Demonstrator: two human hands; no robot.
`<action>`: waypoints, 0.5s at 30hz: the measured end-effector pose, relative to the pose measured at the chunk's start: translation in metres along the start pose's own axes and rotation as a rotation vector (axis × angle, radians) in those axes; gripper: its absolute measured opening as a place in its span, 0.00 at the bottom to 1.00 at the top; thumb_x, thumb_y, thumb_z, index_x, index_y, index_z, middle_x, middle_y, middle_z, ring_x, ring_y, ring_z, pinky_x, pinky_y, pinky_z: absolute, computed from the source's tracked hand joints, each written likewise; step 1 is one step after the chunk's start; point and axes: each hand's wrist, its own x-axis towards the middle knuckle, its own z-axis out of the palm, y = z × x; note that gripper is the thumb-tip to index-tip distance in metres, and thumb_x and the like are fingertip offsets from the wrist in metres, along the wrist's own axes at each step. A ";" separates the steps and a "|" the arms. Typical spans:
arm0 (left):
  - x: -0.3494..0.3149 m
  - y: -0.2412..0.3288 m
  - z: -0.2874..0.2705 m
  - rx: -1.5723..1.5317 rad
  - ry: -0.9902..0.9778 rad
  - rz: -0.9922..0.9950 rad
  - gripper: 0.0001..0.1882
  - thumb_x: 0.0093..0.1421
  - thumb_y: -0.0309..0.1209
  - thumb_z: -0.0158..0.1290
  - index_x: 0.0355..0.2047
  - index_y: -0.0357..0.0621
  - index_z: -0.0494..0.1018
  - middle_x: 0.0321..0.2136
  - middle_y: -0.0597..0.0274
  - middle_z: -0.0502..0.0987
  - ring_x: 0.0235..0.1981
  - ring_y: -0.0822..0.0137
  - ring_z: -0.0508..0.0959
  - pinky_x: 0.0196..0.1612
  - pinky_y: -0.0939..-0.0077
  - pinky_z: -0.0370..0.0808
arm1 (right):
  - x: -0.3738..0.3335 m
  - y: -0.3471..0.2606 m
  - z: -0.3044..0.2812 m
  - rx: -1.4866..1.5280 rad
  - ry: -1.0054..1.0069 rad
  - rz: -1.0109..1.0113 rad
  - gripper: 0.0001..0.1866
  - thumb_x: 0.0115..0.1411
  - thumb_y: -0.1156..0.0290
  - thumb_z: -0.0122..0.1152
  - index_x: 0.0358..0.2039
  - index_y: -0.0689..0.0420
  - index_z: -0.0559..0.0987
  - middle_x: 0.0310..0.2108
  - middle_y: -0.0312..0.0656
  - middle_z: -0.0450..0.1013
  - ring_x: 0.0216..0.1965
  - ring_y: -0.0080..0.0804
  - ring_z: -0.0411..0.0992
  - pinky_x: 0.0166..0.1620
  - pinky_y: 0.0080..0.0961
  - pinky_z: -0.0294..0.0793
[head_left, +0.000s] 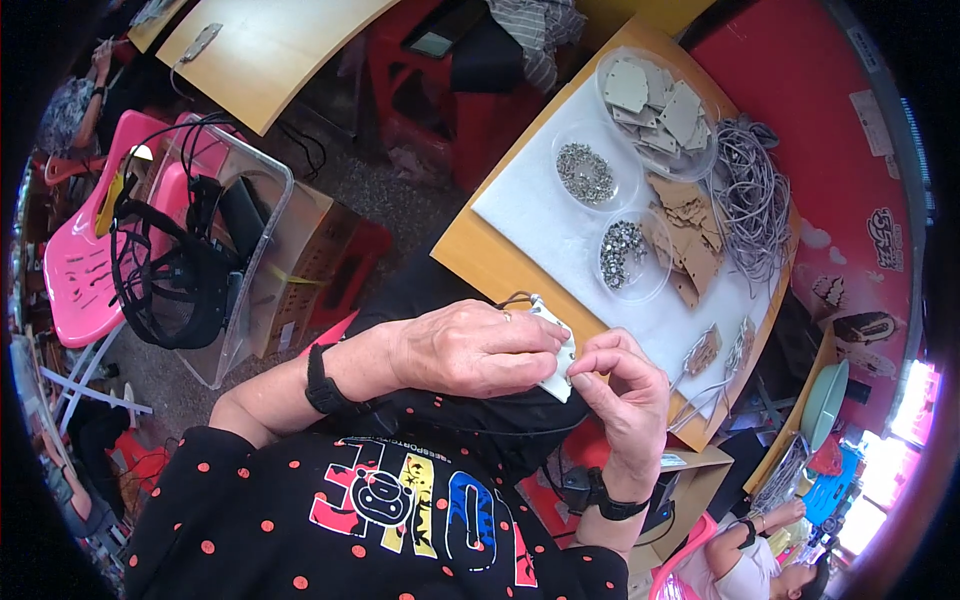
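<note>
My left hand [480, 350] is closed around a small flat cream-coloured plate [552, 384] with a notched edge, held above my lap. A dark cord with a pale end [520, 298] sticks out past the knuckles. At the plate's right edge, my right hand [630, 400] pinches thumb and forefinger together. Whatever lies between those fingertips is too small to make out. Ahead on the white mat [520, 210] stand a clear dish of small silver pieces [585, 173] and a clear dish of darker shiny pieces [622, 250].
A clear bowl [603, 75] of cream plates stands at the table's far side. Brown plates [690, 225] and a bundle of grey cord [750, 190] lie nearby. Corded plates [703, 350] rest near the right edge. Leftward are a plastic bin [285, 190] and a pink chair [85, 270].
</note>
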 end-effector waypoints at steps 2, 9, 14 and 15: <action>0.000 0.000 0.001 -0.002 0.002 -0.004 0.08 0.53 0.24 0.57 0.32 0.34 0.73 0.39 0.48 0.77 0.42 0.53 0.81 0.33 0.70 0.81 | 0.000 -0.003 -0.002 -0.021 -0.016 0.025 0.05 0.54 0.79 0.66 0.33 0.63 0.82 0.32 0.37 0.72 0.36 0.23 0.69 0.40 0.18 0.68; -0.001 -0.002 0.006 -0.010 0.030 -0.043 0.09 0.50 0.22 0.59 0.32 0.35 0.72 0.38 0.49 0.77 0.33 0.59 0.81 0.30 0.73 0.80 | 0.004 -0.005 -0.007 -0.018 -0.071 0.106 0.06 0.54 0.78 0.67 0.34 0.62 0.83 0.32 0.37 0.72 0.36 0.23 0.69 0.40 0.17 0.68; 0.000 -0.005 0.003 -0.012 -0.023 -0.057 0.09 0.50 0.23 0.59 0.30 0.34 0.71 0.39 0.44 0.77 0.36 0.55 0.82 0.32 0.71 0.81 | 0.006 -0.004 -0.011 -0.033 -0.084 0.121 0.07 0.53 0.78 0.68 0.34 0.61 0.83 0.32 0.36 0.72 0.35 0.22 0.69 0.39 0.17 0.67; 0.000 -0.005 0.001 -0.003 -0.042 -0.044 0.09 0.50 0.23 0.59 0.31 0.34 0.71 0.39 0.44 0.77 0.37 0.55 0.82 0.31 0.71 0.81 | 0.007 -0.003 -0.011 -0.020 -0.087 0.120 0.07 0.52 0.78 0.68 0.34 0.61 0.83 0.32 0.36 0.72 0.35 0.22 0.69 0.39 0.16 0.67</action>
